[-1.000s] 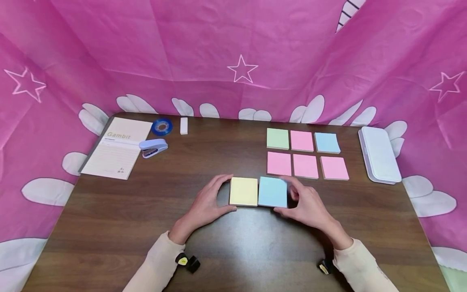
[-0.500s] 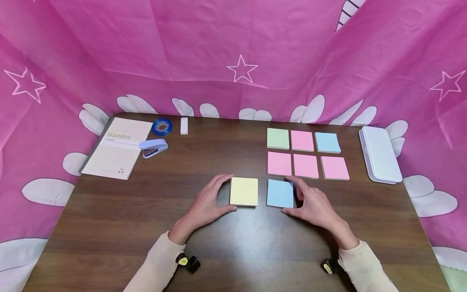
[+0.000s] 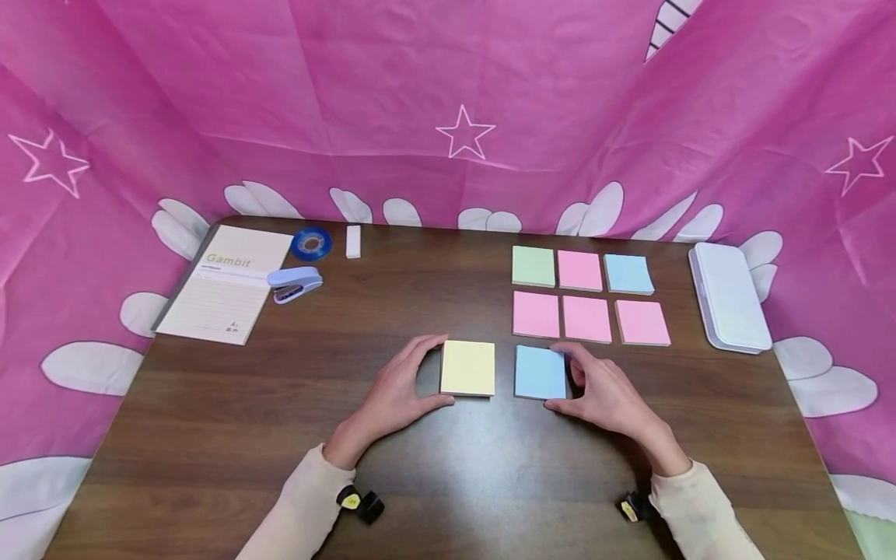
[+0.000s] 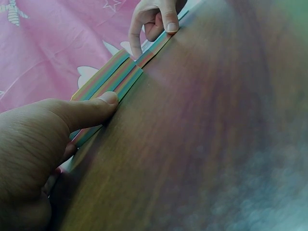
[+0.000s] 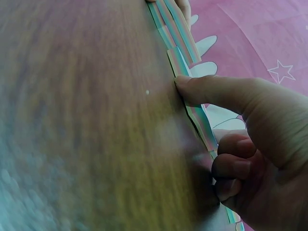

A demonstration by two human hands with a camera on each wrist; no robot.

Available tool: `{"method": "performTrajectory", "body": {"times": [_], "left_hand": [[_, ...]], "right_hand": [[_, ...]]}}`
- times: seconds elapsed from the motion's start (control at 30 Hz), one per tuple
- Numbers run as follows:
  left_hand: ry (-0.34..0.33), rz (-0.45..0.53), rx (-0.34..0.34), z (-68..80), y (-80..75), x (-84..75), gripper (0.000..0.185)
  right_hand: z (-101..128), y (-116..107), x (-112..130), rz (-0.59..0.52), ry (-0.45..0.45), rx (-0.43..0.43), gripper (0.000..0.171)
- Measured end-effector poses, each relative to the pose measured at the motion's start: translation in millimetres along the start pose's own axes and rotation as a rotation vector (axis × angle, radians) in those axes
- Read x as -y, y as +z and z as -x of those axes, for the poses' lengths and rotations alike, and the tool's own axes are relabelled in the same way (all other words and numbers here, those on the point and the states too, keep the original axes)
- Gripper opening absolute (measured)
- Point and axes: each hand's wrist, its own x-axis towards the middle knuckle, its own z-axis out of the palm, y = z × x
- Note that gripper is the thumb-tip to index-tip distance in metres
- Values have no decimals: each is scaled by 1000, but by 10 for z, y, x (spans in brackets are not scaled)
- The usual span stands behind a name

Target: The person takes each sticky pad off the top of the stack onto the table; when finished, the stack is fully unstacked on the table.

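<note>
- While both cream sleeves rest nearest, the left hand (image 3: 395, 389) pinches the pale yellow square sticky-note pad (image 3: 467, 368) between thumb and fingers, flat on the dark wooden table (image 3: 210, 435).
- Just beside it, apart by a gap, the right hand (image 3: 603, 389) pinches the light blue square sticky-note pad (image 3: 540, 372) likewise.
- Farther back, six pads (image 3: 586, 295) already lie in two rows; judging from this, these two remain unplaced.
</note>
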Motion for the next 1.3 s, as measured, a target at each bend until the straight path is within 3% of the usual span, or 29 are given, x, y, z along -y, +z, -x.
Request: {"method": "performTrajectory", "body": {"times": [0.4,0.77,1.1,1.3], "left_hand": [[-5,5,-2,8,1,1,97],[1,-1,0,-4,1,-10,97],[37,-8,-15,2,0,-3,95],[24,8,-5,1,-15,8,94]], "right_hand": [[1,-27,24,-32,-19,5,94],[-118,102,358,51,-82,-104,92],[-337,262,623,126,-136,-64,100],[-437,347,684,164,-171,-54,100]]}}
